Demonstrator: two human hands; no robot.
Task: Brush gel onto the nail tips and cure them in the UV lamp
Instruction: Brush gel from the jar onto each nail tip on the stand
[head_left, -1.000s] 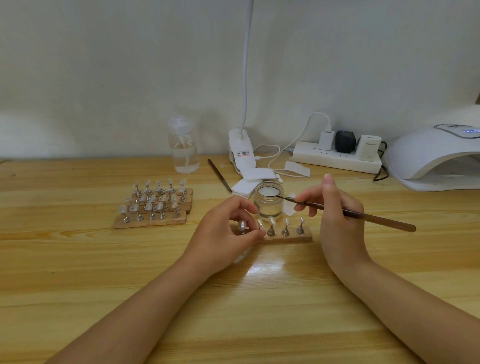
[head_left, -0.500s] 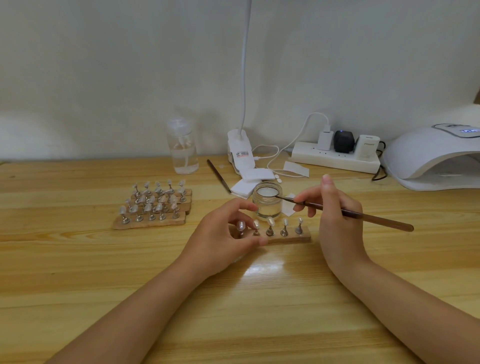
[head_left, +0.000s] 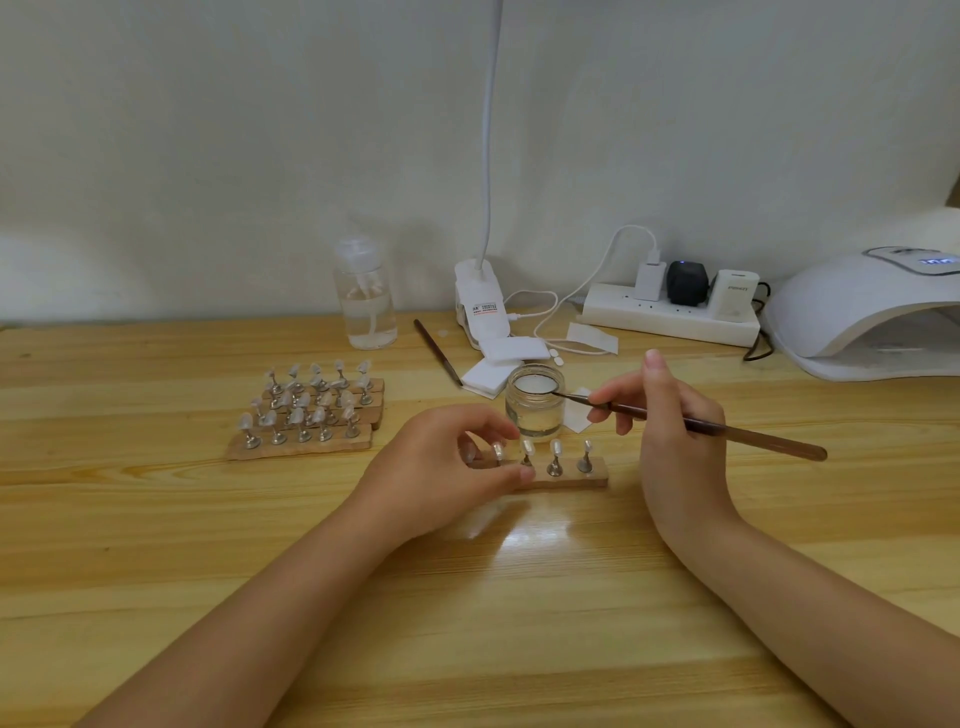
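The right hand pinches the brush, its tip at the gel jar rim. The left hand's grip pinches the four-tip strip just in front of the jar. An overloaded brush could drip onto the desk. Left of the jar stand three more strips; one UV lamp sits far right.

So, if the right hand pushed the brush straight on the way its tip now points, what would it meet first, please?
The right hand holds the brush with its tip pointing left at the rim of the small glass jar. Going straight on, it would likely enter the jar's open mouth or meet its far rim; depth is unclear.
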